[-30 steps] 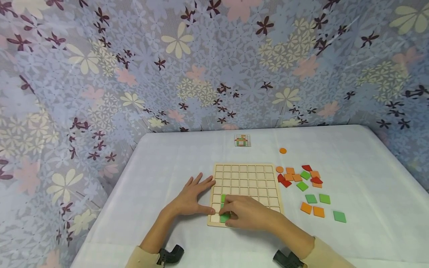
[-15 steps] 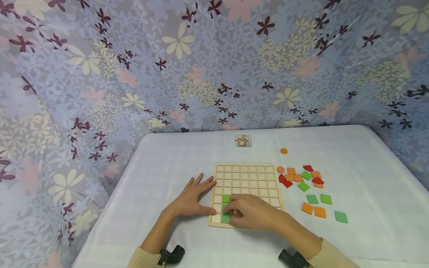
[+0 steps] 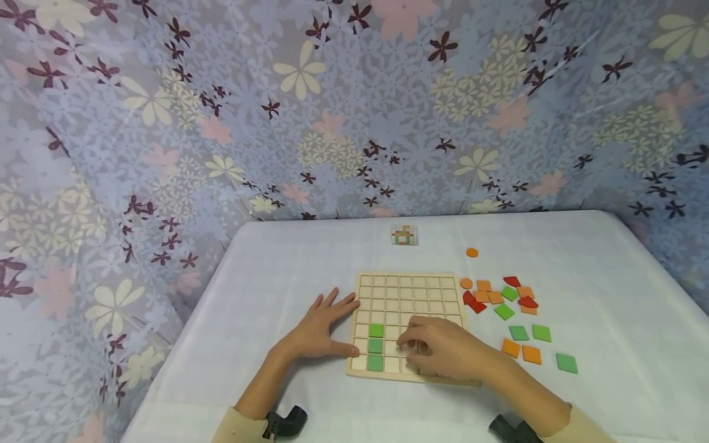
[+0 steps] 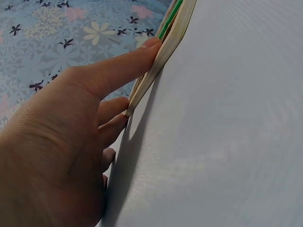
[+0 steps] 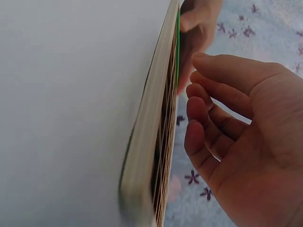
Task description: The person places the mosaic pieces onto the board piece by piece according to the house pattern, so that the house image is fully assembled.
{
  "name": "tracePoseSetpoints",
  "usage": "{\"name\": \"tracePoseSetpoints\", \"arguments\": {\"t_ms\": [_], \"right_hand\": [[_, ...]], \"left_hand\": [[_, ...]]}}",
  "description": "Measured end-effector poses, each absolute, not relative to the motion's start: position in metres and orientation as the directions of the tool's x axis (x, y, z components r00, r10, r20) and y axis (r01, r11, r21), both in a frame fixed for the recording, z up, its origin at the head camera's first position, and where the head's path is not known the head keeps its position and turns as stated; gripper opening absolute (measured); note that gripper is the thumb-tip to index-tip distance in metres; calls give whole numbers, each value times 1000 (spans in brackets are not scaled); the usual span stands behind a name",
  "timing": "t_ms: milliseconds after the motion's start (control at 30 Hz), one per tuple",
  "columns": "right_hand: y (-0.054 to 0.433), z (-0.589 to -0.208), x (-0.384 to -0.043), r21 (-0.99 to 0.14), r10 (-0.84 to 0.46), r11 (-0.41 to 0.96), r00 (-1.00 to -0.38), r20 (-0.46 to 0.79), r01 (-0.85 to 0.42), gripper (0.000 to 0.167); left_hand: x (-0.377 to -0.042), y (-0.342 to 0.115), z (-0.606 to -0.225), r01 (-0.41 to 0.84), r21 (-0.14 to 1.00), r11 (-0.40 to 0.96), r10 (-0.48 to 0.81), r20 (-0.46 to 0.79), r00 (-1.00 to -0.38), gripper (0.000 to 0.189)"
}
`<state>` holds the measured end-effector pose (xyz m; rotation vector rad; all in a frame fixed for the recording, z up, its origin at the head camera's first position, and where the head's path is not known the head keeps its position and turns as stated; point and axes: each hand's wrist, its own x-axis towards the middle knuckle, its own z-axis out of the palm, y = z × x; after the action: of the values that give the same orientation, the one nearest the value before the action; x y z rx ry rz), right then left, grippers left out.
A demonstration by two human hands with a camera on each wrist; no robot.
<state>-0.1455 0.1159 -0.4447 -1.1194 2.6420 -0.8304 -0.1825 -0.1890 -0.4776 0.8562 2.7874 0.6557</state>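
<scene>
A wooden grid board (image 3: pixel 412 289) lies on the table, with three green square tiles (image 3: pixel 375 346) stacked as a column in its second column from the left. My left hand (image 3: pixel 318 332) has its fingers spread along the board's left edge. In the left wrist view its thumb (image 4: pixel 123 68) rests on the rim and two fingertips touch the side. Over the lower middle of the board hovers my right hand (image 3: pixel 443 347), fingers loosely bent. The right wrist view shows nothing between its thumb and fingers (image 5: pixel 196 109), which stay apart from the board.
Right of the board lie scattered tiles: orange squares (image 3: pixel 532 355), green squares (image 3: pixel 567 363), red quarter-round pieces (image 3: pixel 512 281) and orange discs (image 3: pixel 472 253). A small pattern card (image 3: pixel 405 235) lies behind the board on the white cloth (image 3: pixel 288 258). A floral curtain (image 3: pixel 354 111) stands behind.
My right hand has lifted off the green tiles and moved right across the board, uncovering the whole green column. The left hand has stayed at the board's edge.
</scene>
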Motion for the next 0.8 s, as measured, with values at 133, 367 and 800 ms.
{"name": "tracePoseSetpoints", "arguments": {"t_ms": [133,367,800], "right_hand": [[134,-446,-146,-550,-685,575,-724,81,-606,21],[158,-449,-144,-540,-651,607,-754,84,-583,21],[205,-446,-143,-484,-564,709,-824,49,-514,26]], "left_hand": [[-183,-189,-477,502,452,737,568,-13,-823,99],[-183,-188,-478,491,452,744,561,-25,-827,99],[-184,-190,-478,509,457,729,577,-10,-817,100]]}}
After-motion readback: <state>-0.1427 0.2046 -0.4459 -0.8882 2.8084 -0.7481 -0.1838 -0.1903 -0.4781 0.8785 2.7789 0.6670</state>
